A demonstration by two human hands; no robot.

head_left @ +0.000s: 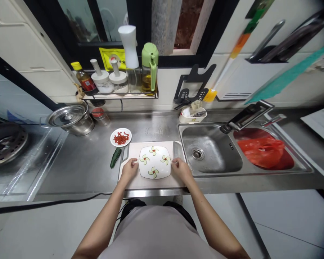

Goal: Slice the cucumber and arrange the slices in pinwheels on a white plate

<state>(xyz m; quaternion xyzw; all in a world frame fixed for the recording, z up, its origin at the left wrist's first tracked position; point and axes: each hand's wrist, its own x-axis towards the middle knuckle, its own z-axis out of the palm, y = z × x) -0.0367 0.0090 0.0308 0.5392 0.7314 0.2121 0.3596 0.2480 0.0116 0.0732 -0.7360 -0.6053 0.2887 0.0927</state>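
A white squarish plate (154,162) lies on a pale cutting board (151,184), with four-sided rounded edges and several pinwheels of thin green slices around red centres. My left hand (129,169) is at the plate's left rim, thumb and fingers pinched at the edge. At the opposite rim, my right hand (181,169) has its fingers curled in the same way. A grey knife blade (177,150) lies on the board's right side, partly under my right hand. Left of the board are a dark green cucumber piece (115,157) and a small white dish (112,138) holding red berries (121,138).
A double sink (213,151) is on the right, with a red plastic bag (263,151) in one basin. A lidded steel pot (72,120) and a red-capped jar (101,117) stand at the back left. Above, a rack (124,96) carries seasoning bottles.
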